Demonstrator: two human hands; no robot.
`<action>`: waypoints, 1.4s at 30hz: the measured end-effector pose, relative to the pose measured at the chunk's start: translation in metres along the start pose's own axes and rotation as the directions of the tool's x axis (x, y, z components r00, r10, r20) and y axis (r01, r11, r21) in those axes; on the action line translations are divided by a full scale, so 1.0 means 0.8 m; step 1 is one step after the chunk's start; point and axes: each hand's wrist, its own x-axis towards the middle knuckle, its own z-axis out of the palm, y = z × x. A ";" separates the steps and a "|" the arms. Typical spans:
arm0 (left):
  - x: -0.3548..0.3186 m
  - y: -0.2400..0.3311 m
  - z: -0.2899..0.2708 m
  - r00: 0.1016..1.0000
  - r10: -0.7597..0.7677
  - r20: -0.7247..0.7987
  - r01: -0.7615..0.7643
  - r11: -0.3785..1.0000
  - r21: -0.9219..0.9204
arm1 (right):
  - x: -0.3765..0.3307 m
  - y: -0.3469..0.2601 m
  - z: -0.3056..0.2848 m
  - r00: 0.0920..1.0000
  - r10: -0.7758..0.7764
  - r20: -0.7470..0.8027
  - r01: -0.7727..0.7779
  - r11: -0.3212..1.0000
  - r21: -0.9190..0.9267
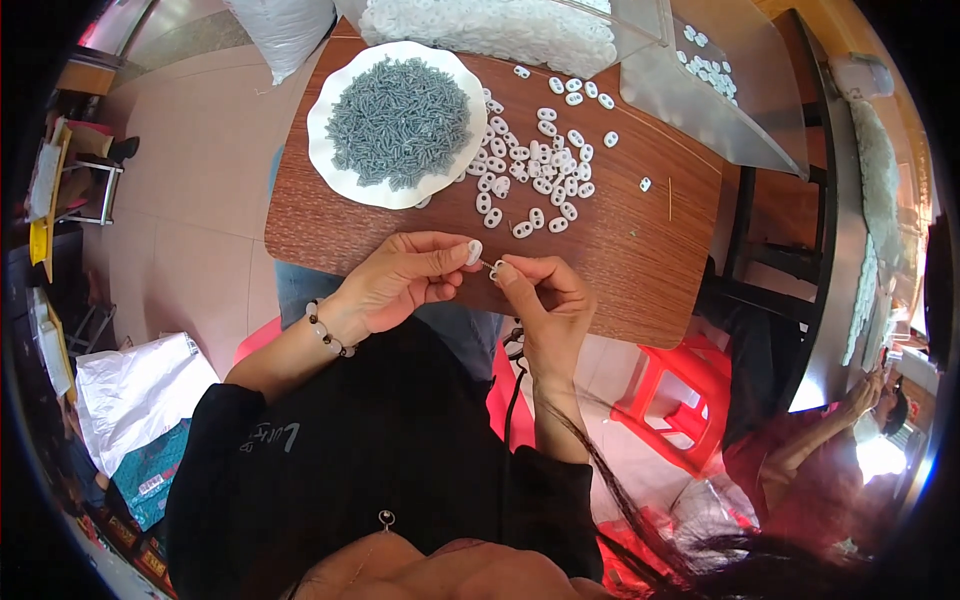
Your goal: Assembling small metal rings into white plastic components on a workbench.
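My left hand pinches a small white oval plastic piece between thumb and fingers, just off the table's near edge. Another white piece sits in the fingertips of my right hand. A thin, dark, ridged pin or spring bridges the short gap between the two pieces; it is too small to tell which. Beyond my hands, many loose white oval pieces with two holes lie scattered on the brown wooden table.
A white scalloped plate heaped with small grey-blue ridged parts stands at the far left of the table. Behind are a clear bin of white pieces and a metal tray. A red stool and another person are at right.
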 end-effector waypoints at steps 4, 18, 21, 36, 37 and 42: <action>0.000 -0.002 0.001 1.000 0.013 -0.020 -0.013 1.000 0.021 | -0.001 -0.001 0.004 1.000 -0.008 -0.023 0.007 0.999 -0.043; -0.005 -0.002 0.006 0.990 0.124 -0.072 -0.111 0.980 0.166 | -0.001 0.001 0.008 0.998 -0.054 -0.043 0.048 0.991 -0.126; -0.005 -0.003 0.006 0.987 0.143 -0.074 -0.126 0.972 0.198 | 0.000 0.001 0.007 0.998 -0.057 -0.038 0.051 0.989 -0.138; -0.014 -0.005 0.012 0.970 0.242 -0.029 -0.226 0.936 0.271 | -0.004 0.005 0.011 0.996 -0.084 0.042 0.088 0.991 -0.101; -0.016 -0.004 0.011 0.971 0.238 -0.025 -0.223 0.937 0.269 | -0.004 -0.001 0.014 0.995 -0.069 0.071 0.074 0.995 -0.073; -0.023 0.000 0.014 0.967 0.252 0.031 -0.249 0.919 0.307 | -0.005 0.006 0.004 0.990 -0.046 0.130 0.052 0.998 -0.043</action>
